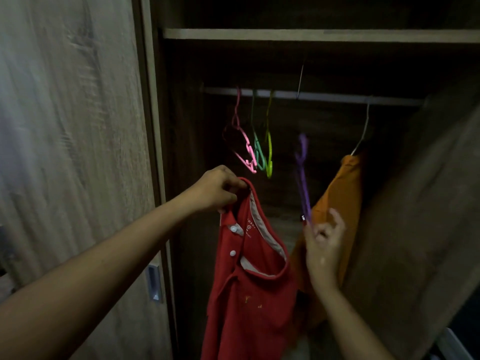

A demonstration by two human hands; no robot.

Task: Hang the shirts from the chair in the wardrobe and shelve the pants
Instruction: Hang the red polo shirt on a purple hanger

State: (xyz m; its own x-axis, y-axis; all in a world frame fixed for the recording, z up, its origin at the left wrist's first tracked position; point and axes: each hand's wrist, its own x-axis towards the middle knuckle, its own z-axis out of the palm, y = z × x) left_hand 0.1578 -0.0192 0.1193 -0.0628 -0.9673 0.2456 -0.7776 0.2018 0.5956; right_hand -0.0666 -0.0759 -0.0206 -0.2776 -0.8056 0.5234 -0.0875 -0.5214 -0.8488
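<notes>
The left hand (217, 189) has its fingers pinched closed on the collar of a red polo shirt (249, 281), which hangs in front of the open wardrobe. The right hand (323, 245) grips the lower end of a purple hanger (302, 178), off the rail (311, 96). Best to feed one hanger arm through the neck opening, then the other. Pink, green and yellow hangers (257, 149) hang left; an orange shirt (337, 203), already hung, crowds the right.

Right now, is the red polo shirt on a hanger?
No. The red polo shirt hangs from the left hand; the purple plastic hanger is bare.
</notes>
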